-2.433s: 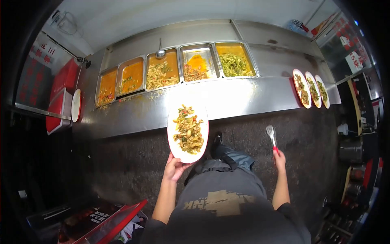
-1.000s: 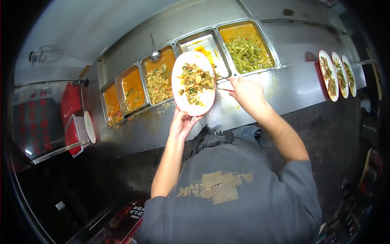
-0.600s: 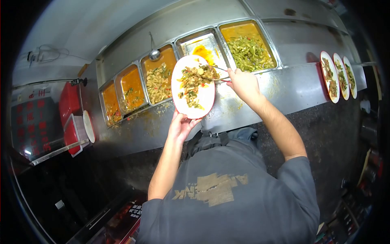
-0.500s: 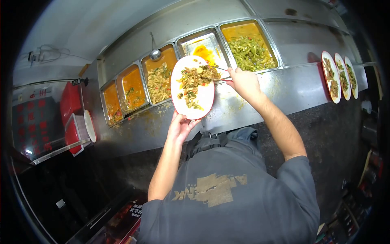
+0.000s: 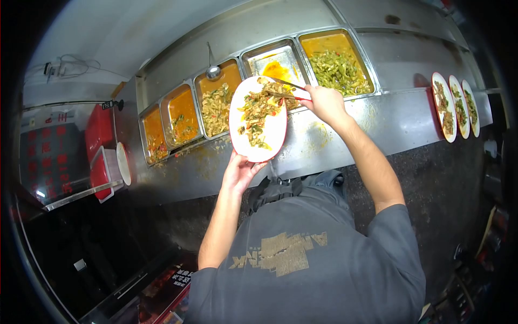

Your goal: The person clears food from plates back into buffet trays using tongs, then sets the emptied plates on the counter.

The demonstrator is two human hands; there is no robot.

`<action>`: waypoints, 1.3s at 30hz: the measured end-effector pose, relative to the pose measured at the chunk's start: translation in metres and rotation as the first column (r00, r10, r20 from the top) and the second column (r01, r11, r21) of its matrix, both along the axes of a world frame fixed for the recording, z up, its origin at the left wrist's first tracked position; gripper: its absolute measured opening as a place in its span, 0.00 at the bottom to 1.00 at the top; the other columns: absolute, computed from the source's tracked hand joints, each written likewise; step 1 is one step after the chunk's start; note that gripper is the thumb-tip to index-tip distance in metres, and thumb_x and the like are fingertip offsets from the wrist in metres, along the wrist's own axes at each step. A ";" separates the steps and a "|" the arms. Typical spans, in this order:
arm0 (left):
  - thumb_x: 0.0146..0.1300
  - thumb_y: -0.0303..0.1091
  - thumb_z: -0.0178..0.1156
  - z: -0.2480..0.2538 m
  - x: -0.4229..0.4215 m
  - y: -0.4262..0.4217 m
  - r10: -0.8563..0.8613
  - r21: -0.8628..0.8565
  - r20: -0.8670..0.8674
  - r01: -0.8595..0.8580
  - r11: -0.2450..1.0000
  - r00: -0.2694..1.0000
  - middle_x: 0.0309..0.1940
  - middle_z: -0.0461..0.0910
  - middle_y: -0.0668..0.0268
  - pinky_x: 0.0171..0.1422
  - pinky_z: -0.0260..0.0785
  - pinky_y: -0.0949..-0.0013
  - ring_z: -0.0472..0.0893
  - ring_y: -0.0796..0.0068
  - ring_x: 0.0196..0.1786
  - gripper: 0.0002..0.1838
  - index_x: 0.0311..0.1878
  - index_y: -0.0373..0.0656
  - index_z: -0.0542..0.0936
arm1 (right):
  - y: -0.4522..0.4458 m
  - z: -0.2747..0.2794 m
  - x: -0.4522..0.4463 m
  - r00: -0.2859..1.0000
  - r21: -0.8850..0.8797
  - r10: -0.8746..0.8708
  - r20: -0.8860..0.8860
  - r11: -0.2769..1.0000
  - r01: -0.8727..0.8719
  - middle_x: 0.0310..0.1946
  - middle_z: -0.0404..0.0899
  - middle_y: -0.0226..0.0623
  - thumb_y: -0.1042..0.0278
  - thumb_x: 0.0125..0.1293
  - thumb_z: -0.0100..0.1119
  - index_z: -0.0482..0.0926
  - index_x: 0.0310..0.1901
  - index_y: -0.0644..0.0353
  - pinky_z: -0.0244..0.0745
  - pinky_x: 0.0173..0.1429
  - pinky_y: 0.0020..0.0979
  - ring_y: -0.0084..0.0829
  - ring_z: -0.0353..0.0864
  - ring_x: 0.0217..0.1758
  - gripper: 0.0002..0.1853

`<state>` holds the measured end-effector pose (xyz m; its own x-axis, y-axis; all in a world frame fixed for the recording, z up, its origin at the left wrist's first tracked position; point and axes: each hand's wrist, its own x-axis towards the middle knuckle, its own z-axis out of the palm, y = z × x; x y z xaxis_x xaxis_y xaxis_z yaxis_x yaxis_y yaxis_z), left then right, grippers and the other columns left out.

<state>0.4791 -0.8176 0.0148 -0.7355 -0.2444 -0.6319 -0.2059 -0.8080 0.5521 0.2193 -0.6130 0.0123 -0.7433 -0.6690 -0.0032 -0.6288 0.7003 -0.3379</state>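
My left hand [image 5: 242, 171] grips the near rim of a white oval plate [image 5: 245, 141] with a red edge. Mixed cooked food [image 5: 260, 110] runs down the middle of the plate. My right hand [image 5: 326, 103] is closed on the handle of metal tongs [image 5: 294, 93], whose tips reach over the food at the plate's upper right. Beyond the plate is a metal tray [image 5: 278, 60] with orange sauce and much bare metal showing. To its right stands a tray of green vegetables [image 5: 337, 71] in sauce.
Further trays [image 5: 218, 102] of food in orange sauce line the counter [image 5: 404, 121] at left, with a ladle [image 5: 213, 72] over one. Three filled oval plates [image 5: 447, 120] lie at the right. A white plate [image 5: 123, 163] stands by red containers [image 5: 100, 129] at far left.
The plate, first held low before the counter, is now up near the trays. My right hand has come from the right side to the plate with the tongs. The view has turned slightly.
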 end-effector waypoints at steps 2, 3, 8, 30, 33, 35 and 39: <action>0.63 0.24 0.51 -0.001 0.002 0.003 -0.009 0.002 -0.001 0.009 1.000 1.000 0.65 0.70 0.53 0.53 0.84 0.53 0.80 0.52 0.59 0.34 0.73 0.50 0.59 | -0.005 -0.006 -0.004 1.000 -0.003 -0.009 0.029 1.000 0.010 0.35 0.86 0.42 0.46 0.61 0.67 0.80 0.52 0.52 0.81 0.40 0.44 0.44 0.87 0.39 0.23; 0.63 0.24 0.51 -0.001 0.002 0.004 -0.011 0.004 -0.003 0.011 1.000 1.000 0.66 0.70 0.53 0.53 0.84 0.53 0.80 0.52 0.59 0.34 0.73 0.50 0.59 | -0.008 -0.009 -0.007 0.998 0.006 -0.037 0.053 0.999 0.036 0.36 0.86 0.42 0.46 0.61 0.67 0.81 0.52 0.52 0.81 0.41 0.44 0.44 0.87 0.40 0.23; 0.63 0.24 0.51 -0.002 0.003 0.009 -0.030 -0.004 -0.005 0.030 1.000 1.000 0.66 0.70 0.52 0.53 0.84 0.53 0.80 0.52 0.59 0.34 0.74 0.50 0.57 | -0.002 -0.024 -0.017 0.973 -0.127 -0.160 0.168 0.975 0.182 0.40 0.87 0.42 0.43 0.60 0.66 0.82 0.54 0.53 0.81 0.46 0.45 0.44 0.87 0.44 0.27; 0.62 0.23 0.52 0.001 0.001 0.009 -0.019 -0.052 -0.002 0.019 0.998 1.000 0.67 0.68 0.55 0.58 0.82 0.49 0.75 0.54 0.64 0.34 0.73 0.51 0.59 | 0.020 0.004 0.005 0.991 0.059 0.047 -0.125 0.997 -0.040 0.34 0.83 0.39 0.50 0.56 0.72 0.77 0.49 0.56 0.81 0.38 0.40 0.40 0.86 0.38 0.24; 0.62 0.24 0.52 -0.002 0.006 0.009 -0.025 -0.025 -0.011 0.024 0.999 1.000 0.67 0.69 0.54 0.57 0.82 0.50 0.77 0.53 0.62 0.34 0.73 0.51 0.59 | 0.017 0.000 -0.002 0.989 0.043 0.024 -0.148 0.999 -0.018 0.34 0.83 0.39 0.49 0.58 0.71 0.77 0.50 0.55 0.81 0.38 0.41 0.40 0.86 0.38 0.25; 0.62 0.24 0.53 -0.001 0.008 0.007 -0.020 -0.028 -0.013 0.020 0.999 1.000 0.66 0.69 0.53 0.56 0.83 0.51 0.78 0.53 0.61 0.34 0.73 0.51 0.59 | 0.014 0.003 -0.005 0.996 0.046 -0.030 -0.084 0.998 0.034 0.37 0.84 0.39 0.49 0.59 0.70 0.78 0.55 0.51 0.81 0.41 0.42 0.42 0.86 0.40 0.25; 0.62 0.24 0.53 0.002 0.013 0.013 -0.017 -0.023 -0.033 0.016 1.000 0.999 0.65 0.71 0.51 0.54 0.84 0.53 0.81 0.52 0.58 0.36 0.75 0.50 0.57 | 0.018 0.019 -0.004 0.991 -0.045 -0.068 0.119 0.996 0.074 0.42 0.86 0.40 0.49 0.58 0.70 0.80 0.56 0.50 0.80 0.47 0.42 0.44 0.86 0.45 0.26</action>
